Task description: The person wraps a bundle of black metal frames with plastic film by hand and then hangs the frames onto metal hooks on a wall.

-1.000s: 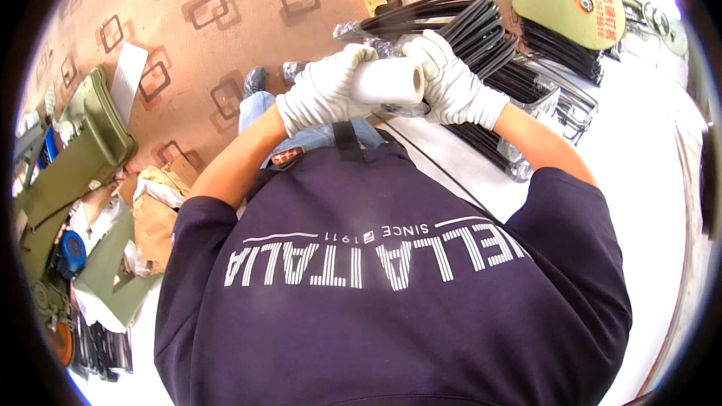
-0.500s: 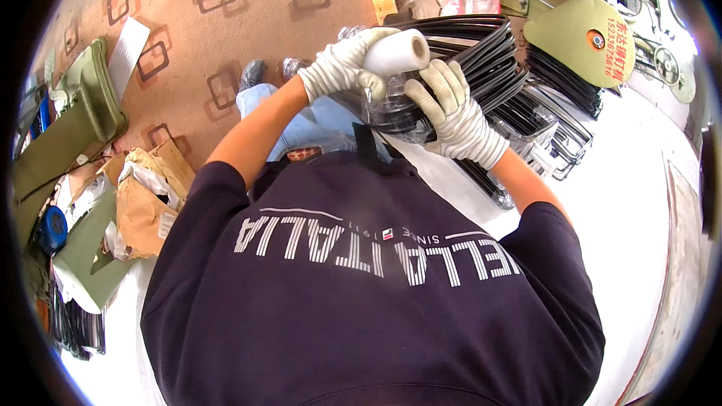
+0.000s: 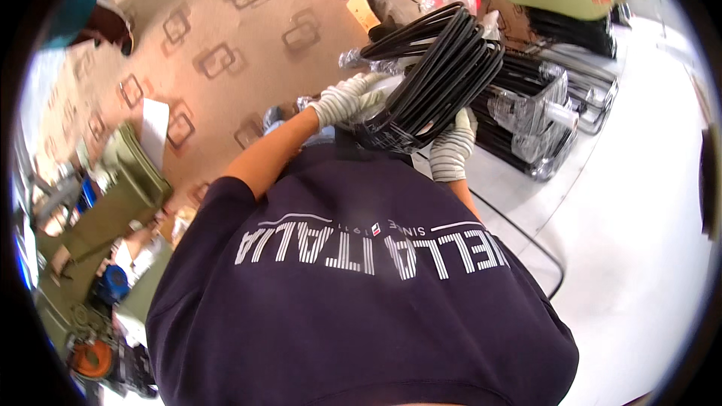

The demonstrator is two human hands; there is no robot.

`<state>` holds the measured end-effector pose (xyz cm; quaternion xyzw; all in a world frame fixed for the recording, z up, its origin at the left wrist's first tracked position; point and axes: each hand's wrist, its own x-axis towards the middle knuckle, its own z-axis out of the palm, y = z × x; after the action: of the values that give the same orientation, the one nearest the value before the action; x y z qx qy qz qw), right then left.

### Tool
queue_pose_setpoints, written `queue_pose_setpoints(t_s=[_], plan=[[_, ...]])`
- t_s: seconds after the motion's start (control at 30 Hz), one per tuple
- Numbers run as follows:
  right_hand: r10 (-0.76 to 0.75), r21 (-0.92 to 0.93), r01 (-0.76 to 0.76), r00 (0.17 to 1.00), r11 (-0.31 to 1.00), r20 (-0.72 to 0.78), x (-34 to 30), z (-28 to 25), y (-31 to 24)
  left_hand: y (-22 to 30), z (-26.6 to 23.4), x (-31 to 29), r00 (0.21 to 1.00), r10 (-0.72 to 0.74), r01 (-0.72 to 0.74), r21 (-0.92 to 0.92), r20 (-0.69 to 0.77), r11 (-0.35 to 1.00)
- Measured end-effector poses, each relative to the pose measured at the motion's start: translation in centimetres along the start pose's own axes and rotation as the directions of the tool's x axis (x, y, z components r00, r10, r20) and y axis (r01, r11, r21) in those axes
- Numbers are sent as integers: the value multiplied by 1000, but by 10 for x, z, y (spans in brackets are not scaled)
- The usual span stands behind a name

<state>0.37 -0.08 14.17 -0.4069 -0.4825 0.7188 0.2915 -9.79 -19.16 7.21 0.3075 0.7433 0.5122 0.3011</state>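
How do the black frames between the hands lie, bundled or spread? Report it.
Bundled: the black frames sit close together, the left hand and right hand on either side.

1. We're watching a bundle [image 3: 451,68] of slender black loops, packed close together, some rounded ends splaying toward the upper left!
2. We're seeing it slanting, upper end toward the right, between the left hand [image 3: 350,98] and right hand [image 3: 453,146].
3. We're spotting shiny clear wrap [image 3: 382,134] around its lower end.
4. We're glimpsing a white piece [image 3: 392,84] beside the left hand, mostly hidden.
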Motion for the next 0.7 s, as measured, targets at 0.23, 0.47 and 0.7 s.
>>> queue_pose_setpoints(t_s=[0.23, 0.47, 0.7], plan=[[465, -71, -461, 881, 885, 84, 5, -39, 49, 26, 21, 25, 928, -328, 370, -361, 176, 856], [727, 204, -755, 656, 623, 205, -5, -36, 65, -39, 46, 48, 818, -349, 433, -89, 457, 897], [693, 769, -567, 681, 295, 236, 0, -44, 75, -102, 55, 29, 726, -291, 445, -103, 624, 890]])
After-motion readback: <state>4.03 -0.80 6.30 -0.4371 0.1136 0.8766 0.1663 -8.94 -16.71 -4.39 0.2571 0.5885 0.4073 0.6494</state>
